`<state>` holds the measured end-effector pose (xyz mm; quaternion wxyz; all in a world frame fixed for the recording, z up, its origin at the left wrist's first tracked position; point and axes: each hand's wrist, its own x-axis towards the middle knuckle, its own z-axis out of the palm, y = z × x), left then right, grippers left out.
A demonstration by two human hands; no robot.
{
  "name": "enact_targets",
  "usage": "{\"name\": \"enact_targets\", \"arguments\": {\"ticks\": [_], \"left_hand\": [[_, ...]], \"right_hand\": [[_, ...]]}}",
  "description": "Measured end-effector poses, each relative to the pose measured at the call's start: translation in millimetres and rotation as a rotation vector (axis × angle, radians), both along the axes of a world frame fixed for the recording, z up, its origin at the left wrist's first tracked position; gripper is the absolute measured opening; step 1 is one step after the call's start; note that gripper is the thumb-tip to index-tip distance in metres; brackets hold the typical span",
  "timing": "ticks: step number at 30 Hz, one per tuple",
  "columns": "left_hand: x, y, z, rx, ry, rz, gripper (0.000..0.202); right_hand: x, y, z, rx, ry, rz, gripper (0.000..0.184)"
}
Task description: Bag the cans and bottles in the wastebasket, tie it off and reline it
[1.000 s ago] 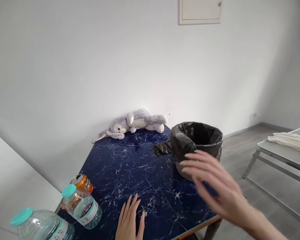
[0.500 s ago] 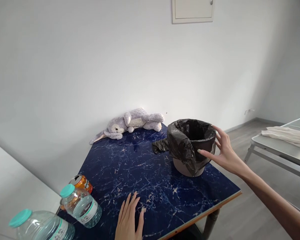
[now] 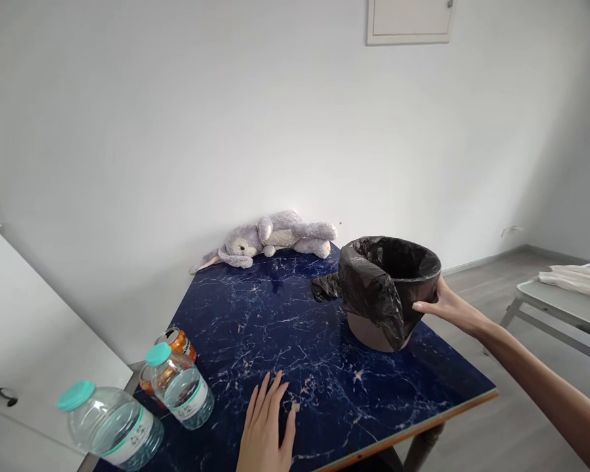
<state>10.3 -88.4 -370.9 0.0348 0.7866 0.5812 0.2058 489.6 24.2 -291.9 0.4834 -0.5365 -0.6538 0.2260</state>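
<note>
A trash bin [image 3: 373, 333] lined with a black plastic bag [image 3: 371, 278] stands upright at the right side of the blue marbled table [image 3: 255, 321]. My right hand [image 3: 445, 303] grips its right side, thumb on the near face; the other fingers are hidden behind it. Flat on the tabletop near the front edge lies my left hand [image 3: 268, 426], fingers stretched out and holding nothing. To its left are two clear water bottles with turquoise caps, a nearer bottle [image 3: 120, 429] and a farther bottle [image 3: 189, 393]. Behind them is an orange drink can [image 3: 181, 342], with more orange can surface partly hidden.
A grey plush rabbit [image 3: 275, 236] lies on its side at the table's back, against the wall. Left of the table stands a white cabinet [image 3: 34, 354] with a black handle. Beyond the right edge is a light-framed bench [image 3: 565, 305] with white cloth [image 3: 577, 282].
The view has shifted left, so everything sits farther right in the picture. My right hand's fingers have moved from the bin's rim to behind its side. My left hand stays flat.
</note>
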Motion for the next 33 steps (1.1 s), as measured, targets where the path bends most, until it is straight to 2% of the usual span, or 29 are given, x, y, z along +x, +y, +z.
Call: {"name": "enact_targets", "arguments": {"ticks": [2,7,10,13,17,19,21,24,28,31,33], "left_hand": [[1,-1,1.0,0.006,-0.002,-0.006,0.047],[1,-2,1.7,-0.011,0.005,-0.006,0.047],[1,-2,2.0,-0.036,0.012,0.002,0.047],[2,-1,4.0,-0.059,0.014,0.013,0.047],[4,-1,6.8,-0.068,0.015,0.021,0.047],[4,-2,6.8,-0.068,0.014,0.018,0.047],[3,-3,5.7,-0.075,0.011,0.028,0.047],[1,-3,3.6,-0.103,0.007,0.060,0.048],[2,-2,5.1,-0.132,0.011,0.071,0.048],[0,-11,15.3,-0.054,-0.002,0.026,0.041],[-7,-25,29.9,0.070,-0.031,-0.018,0.033]], "right_hand": [[-4,5,-8.8,-0.078,0.048,0.056,0.121],[-21,14,-32.6,-0.053,0.114,0.114,0.121],[-40,17,-47.7,-0.050,0.107,0.129,0.120],[-75,17,-56.4,-0.034,0.123,0.190,0.125],[-137,13,-56.0,-0.029,0.181,0.260,0.133],[-161,10,-54.1,-0.038,0.186,0.364,0.135],[-174,7,-54.2,-0.054,0.142,0.495,0.132],[-172,-1,-61.5,-0.115,-0.002,0.553,0.125],[-151,-18,-82.2,-0.240,-0.204,0.446,0.097],[-141,-37,-98.1,-0.197,-0.360,0.328,0.080],[-141,-48,-105.7,-0.111,-0.459,0.270,0.073]]}}
